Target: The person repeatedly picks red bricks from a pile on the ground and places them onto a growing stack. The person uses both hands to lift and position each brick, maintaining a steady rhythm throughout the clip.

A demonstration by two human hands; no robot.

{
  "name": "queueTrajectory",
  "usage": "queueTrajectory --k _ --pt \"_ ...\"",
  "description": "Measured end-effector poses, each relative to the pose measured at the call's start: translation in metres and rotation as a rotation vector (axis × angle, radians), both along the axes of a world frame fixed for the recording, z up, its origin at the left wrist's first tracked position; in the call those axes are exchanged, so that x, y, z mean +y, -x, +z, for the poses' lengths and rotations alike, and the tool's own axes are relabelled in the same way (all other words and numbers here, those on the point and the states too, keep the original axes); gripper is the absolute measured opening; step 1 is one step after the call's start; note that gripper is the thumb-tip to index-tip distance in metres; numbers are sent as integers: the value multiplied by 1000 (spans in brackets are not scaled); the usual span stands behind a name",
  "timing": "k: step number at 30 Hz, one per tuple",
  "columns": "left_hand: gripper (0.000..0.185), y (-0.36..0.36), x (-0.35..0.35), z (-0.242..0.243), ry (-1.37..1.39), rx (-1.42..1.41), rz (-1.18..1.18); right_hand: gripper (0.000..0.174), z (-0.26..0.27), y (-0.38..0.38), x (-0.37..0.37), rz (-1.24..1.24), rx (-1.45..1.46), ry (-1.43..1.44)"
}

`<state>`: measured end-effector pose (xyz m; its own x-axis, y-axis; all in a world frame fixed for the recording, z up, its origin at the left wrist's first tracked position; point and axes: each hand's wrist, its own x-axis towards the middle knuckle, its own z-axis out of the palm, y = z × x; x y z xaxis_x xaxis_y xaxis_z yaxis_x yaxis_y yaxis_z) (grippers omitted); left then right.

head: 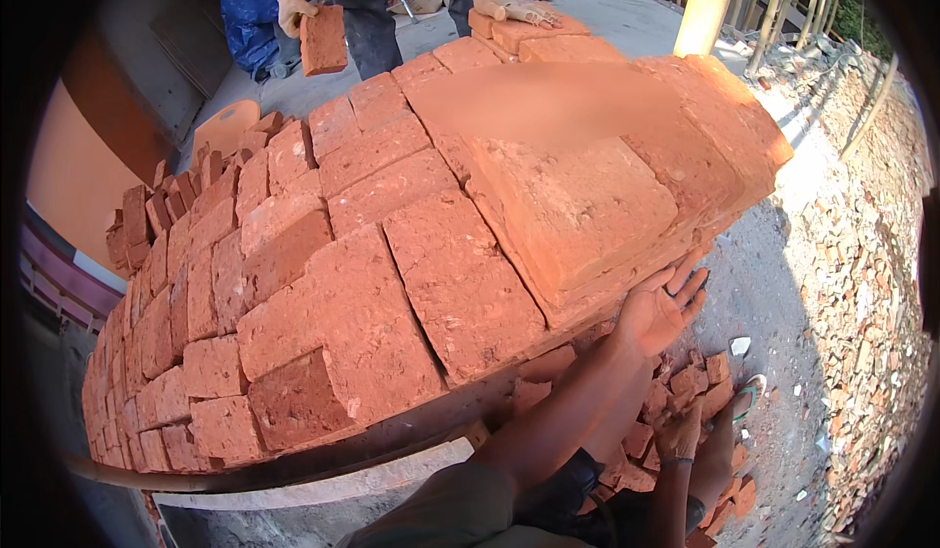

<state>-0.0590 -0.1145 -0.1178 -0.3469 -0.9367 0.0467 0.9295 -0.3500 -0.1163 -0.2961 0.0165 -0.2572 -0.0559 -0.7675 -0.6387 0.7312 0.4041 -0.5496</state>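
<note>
A long stack of red clay bricks [470,276] fills the middle of the view, its upper bricks laid in close rows. My left hand [664,302] is palm up with fingers apart, beside the near right edge of the stack, and holds nothing. One large brick [569,217] lies on top just beyond it. Lower right, my right hand [677,430], with a dark band at the wrist, reaches down among loose bricks [639,438] on the ground. Its fingers overlap a brick there; whether they grip it is unclear.
Across the stack, a co-worker's gloved hand [295,10] holds a brick [323,40]; the other gloved hand [518,8] rests on bricks. A bamboo post [706,8] stands at the far corner. Rubble [866,327] slopes along the right. A pale ledge [316,478] runs below the stack.
</note>
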Motion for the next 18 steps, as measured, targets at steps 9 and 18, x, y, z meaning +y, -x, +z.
queueTrajectory --k 9,18 --pt "36 1 0 -3 8 1 34 25 -123 -9 71 -202 86 -204" --pt "38 -3 -3 -3 29 42 18 23 -99 62 68 210 473 -195"
